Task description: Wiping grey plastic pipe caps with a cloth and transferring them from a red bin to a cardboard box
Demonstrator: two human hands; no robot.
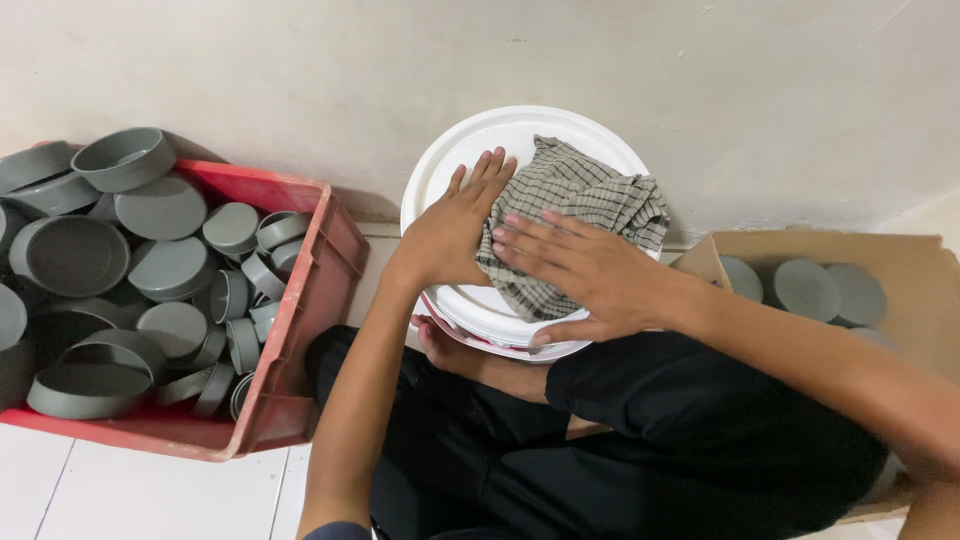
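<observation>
Pressing flat with both open palms, gripping nothing: left hand (450, 235) on white bucket lid (440, 170) at edge of checkered cloth (590, 195), right hand (585, 270) on the cloth, lid resting over lap

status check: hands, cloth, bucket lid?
Left hand and right hand flat, open, on checked cloth. Cloth lies on white bucket lid. Nothing in the way.

A plain cream wall (250, 70) meets a white tiled floor (150, 495).
</observation>
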